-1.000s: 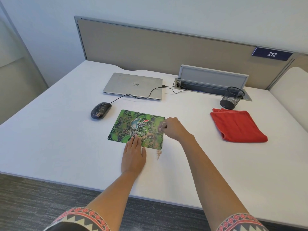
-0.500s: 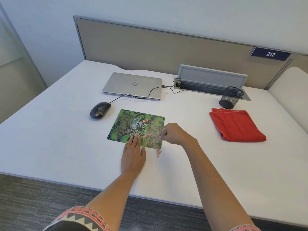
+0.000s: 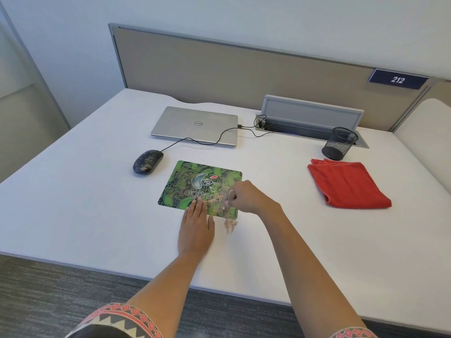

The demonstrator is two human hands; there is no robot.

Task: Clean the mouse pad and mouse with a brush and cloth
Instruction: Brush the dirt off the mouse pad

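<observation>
A green Logitech mouse pad (image 3: 192, 184) lies flat on the white desk (image 3: 73, 203). My left hand (image 3: 196, 226) presses flat on its near edge, fingers straight. My right hand (image 3: 246, 197) is curled round a small pale brush (image 3: 228, 198), mostly hidden in the fist, over the pad's near right corner. Tan crumbs (image 3: 229, 226) lie on the desk just below that corner, and more sit on the pad by the brush. A black wired mouse (image 3: 147, 162), speckled with tan dust, sits left of the pad. A folded red cloth (image 3: 346, 184) lies at the right.
A shut silver laptop (image 3: 195, 125) sits behind the pad, with the mouse cable running to it. A black mesh cup (image 3: 339, 146) stands by an open cable box (image 3: 310, 118) at the back right. A beige partition closes the desk's far side.
My right hand with the brush has moved toward me along the pad's right side to its near corner. The crumb pile below the corner looks a little bigger. My left hand stays put.
</observation>
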